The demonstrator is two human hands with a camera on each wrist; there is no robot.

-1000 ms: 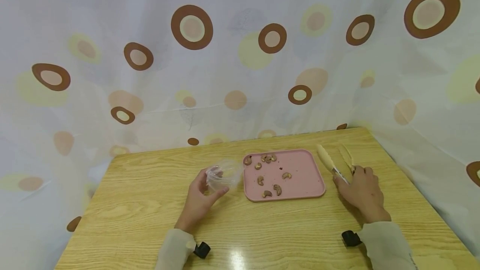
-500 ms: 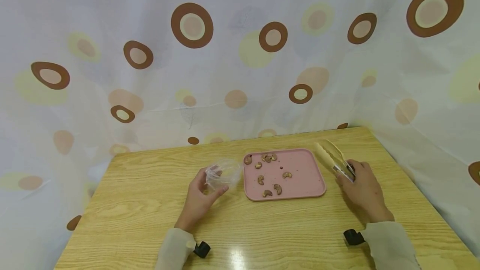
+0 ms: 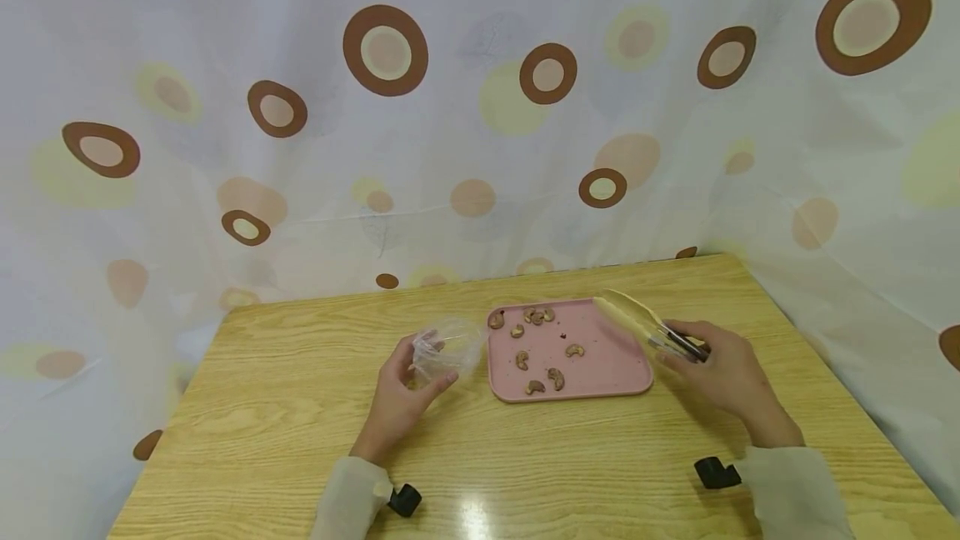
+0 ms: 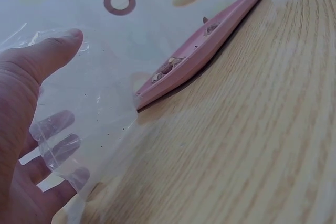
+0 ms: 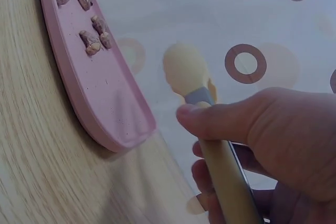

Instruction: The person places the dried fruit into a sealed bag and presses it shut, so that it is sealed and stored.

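Observation:
My left hand holds a clear plastic bag at the left side of the tray, its thumb and fingers spread around the film. In the left wrist view the fingers show through the bag. My right hand grips a pair of tongs with cream tips and metal handles, thumb pressing on one handle. The tongs' tips hang over the back right part of the pink tray, with nothing visible between them. Several skin-on cashews lie scattered in the tray's left and middle.
The tray lies on a wood-grain table, dark crumbs among the nuts. A patterned curtain hangs behind the table and along its right side.
The right hand has lifted the tongs from the table, brought their arms close together and swung the tips left over the tray. The left hand and bag have stayed in place.

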